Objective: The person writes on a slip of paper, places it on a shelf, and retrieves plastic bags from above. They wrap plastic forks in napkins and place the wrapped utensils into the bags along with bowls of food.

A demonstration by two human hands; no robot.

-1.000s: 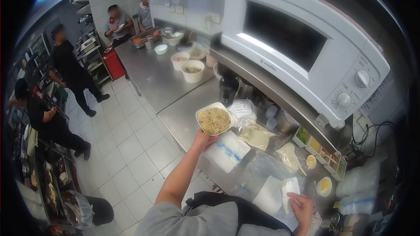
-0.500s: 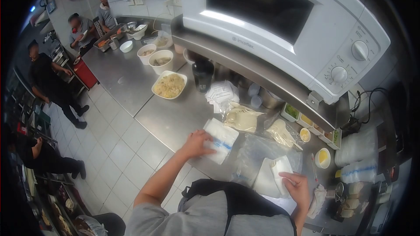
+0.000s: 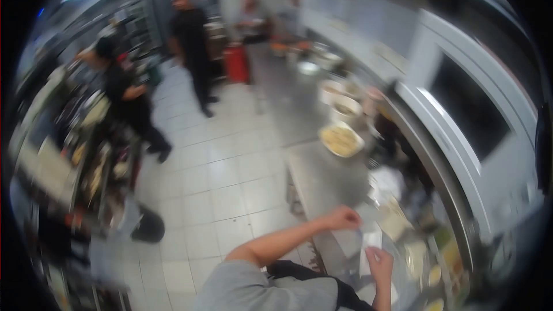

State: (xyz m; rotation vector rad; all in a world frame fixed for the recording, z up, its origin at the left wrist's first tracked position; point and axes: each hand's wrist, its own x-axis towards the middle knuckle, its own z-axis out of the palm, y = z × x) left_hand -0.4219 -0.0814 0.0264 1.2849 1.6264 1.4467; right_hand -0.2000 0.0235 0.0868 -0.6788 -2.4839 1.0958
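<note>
My right hand (image 3: 380, 262) is closed on a narrow folded white packet (image 3: 370, 250) over the near end of the steel counter (image 3: 317, 178). Just above and left of the packet is my left hand (image 3: 345, 219), its fingers curled together; blur hides whether anything is between them. Packs of pale cutlery (image 3: 394, 222) lie to the right of my hands, partly blurred. Crumpled white paper (image 3: 385, 185) sits farther up the counter. Beyond it stand a square bowl of yellowish food (image 3: 342, 139) and a round white tub (image 3: 345, 108).
A white microwave (image 3: 415, 86) stands on a raised shelf at the right. Across the tiled floor (image 3: 207, 196) are a person in black (image 3: 193, 46) and another person (image 3: 129, 95) by the left shelves. Two people are at the counter's far end.
The view has swung left, toward the aisle and co-workers. My hands have come closer together. My left hand has left the flat white packet, and the one in my right hand now looks narrower.
</note>
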